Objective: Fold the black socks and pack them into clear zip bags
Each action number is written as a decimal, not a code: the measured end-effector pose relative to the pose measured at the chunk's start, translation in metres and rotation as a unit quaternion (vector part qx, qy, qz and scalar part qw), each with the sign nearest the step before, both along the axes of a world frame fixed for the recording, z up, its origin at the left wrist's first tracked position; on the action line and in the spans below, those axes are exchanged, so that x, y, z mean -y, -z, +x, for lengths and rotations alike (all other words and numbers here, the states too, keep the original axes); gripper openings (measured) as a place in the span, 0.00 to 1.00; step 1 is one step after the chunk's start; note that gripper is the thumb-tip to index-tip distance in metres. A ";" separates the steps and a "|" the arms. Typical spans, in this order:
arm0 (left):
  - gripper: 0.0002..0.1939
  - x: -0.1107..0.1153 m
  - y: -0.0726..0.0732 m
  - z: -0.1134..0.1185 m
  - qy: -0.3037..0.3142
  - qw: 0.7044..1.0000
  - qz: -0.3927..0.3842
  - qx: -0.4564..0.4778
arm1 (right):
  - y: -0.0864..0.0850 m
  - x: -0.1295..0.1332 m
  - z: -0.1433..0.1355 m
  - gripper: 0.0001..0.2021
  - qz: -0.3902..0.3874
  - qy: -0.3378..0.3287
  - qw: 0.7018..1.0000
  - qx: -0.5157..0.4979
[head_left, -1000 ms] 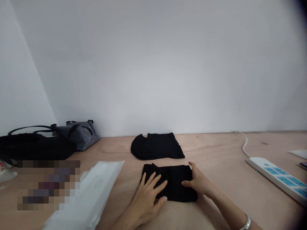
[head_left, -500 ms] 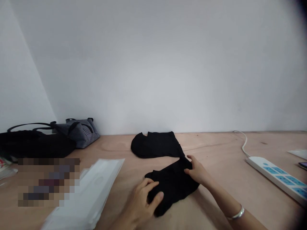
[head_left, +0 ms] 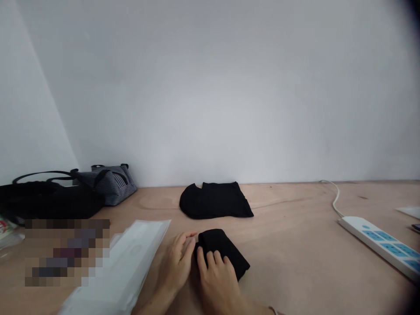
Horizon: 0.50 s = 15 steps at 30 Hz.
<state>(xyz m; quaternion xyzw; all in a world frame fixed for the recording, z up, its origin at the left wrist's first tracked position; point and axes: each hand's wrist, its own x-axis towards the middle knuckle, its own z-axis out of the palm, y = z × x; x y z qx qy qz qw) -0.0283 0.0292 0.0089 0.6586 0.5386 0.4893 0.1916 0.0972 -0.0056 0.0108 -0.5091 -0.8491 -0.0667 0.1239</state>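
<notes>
A folded black cloth (head_left: 226,249), which looks like a balaclava, lies on the table in front of me. My right hand (head_left: 218,278) rests on its near left part, palm down, fingers stretched over the fabric. Beside its left edge is my left hand (head_left: 179,258), thumb and fingers apart and slightly curved; I cannot tell whether its fingertips touch the cloth. Farther back, a second black balaclava (head_left: 216,201) lies flat, its rounded end to the left and a notch in its upper edge. Part of the near cloth is hidden under my right hand.
Clear plastic bags (head_left: 131,249) lie in a stack at left. Behind them are a black bag (head_left: 55,201) and a striped bag (head_left: 114,186) against the wall. A white power strip (head_left: 383,245) with its cord lies at right. A pixelated patch hides part of the table.
The near black cloth is now folded smaller. My right hand has moved left and nearer, from the cloth's far right corner onto its top. My left hand has shifted slightly left, beside it.
</notes>
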 end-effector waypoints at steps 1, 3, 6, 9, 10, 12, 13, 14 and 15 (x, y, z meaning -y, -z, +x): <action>0.12 0.001 -0.002 0.000 0.026 0.999 0.015 -0.038 | 0.004 0.001 0.005 0.24 -0.003 -0.034 0.999 -0.003; 0.12 0.005 -0.008 -0.001 0.080 0.989 0.041 -0.117 | 0.005 0.001 0.024 0.23 -0.021 -0.110 0.993 -0.025; 0.13 0.013 -0.014 -0.001 0.140 0.965 0.047 -0.218 | 0.003 -0.001 0.060 0.27 -0.091 -0.186 0.972 -0.109; 0.14 0.021 -0.015 -0.001 0.186 0.942 0.005 -0.278 | 0.004 -0.005 0.090 0.35 -0.126 -0.163 0.963 -0.175; 0.17 0.023 -0.015 -0.001 0.200 0.936 -0.012 -0.289 | 0.005 -0.006 0.097 0.35 -0.123 -0.155 0.965 -0.171; 0.26 0.026 -0.015 0.000 0.228 0.922 -0.044 -0.309 | 0.007 -0.008 0.104 0.29 -0.109 -0.163 0.971 -0.134; 0.30 0.027 -0.015 0.000 0.238 0.916 -0.054 -0.318 | 0.008 -0.009 0.106 0.26 -0.103 -0.174 0.973 -0.111; 0.32 0.026 -0.015 0.001 0.244 0.911 -0.059 -0.327 | 0.009 -0.009 0.106 0.23 -0.097 -0.185 0.974 -0.089; 0.31 0.026 -0.016 0.001 0.250 0.907 -0.059 -0.335 | 0.010 -0.010 0.106 0.22 -0.093 -0.194 0.974 -0.068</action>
